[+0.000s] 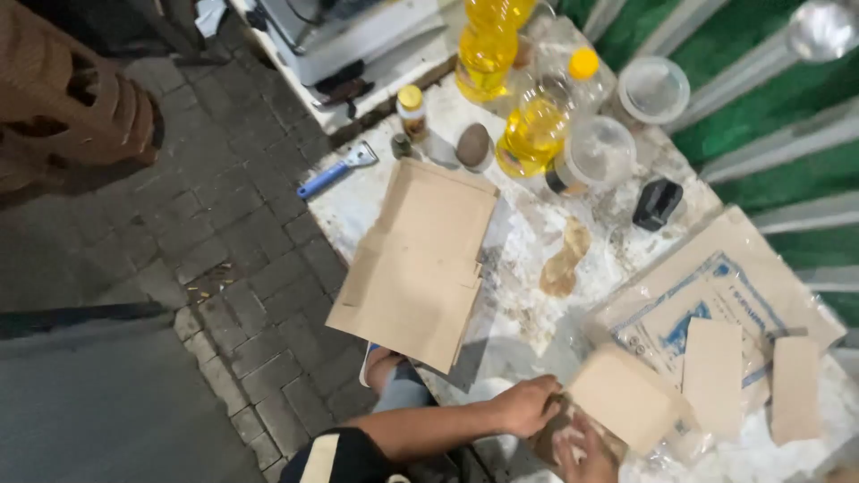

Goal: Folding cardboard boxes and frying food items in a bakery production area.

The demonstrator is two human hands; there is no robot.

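My left hand (pixel 528 404) reaches in from the lower left and grips the near edge of a small brown cardboard box (pixel 626 394) at the bottom of the view. My right hand (pixel 583 453) comes up from the bottom edge, fingers pressed on the box's dark underside. The box is tilted and a little blurred. It is held above a white, stained tabletop (pixel 528 313). A larger flat, unfolded cardboard box blank (pixel 416 259) lies to the left, overhanging the table's edge.
A clear plastic bag of flat cardboard pieces (pixel 716 304) lies at the right. Bottles of yellow oil (pixel 532 130), clear plastic tubs (pixel 653 89), a small yellow-capped bottle (pixel 412 109), a black object (pixel 658 202) and a blue-handled scraper (pixel 335 170) stand farther back. Paving (pixel 233 233) lies to the left.
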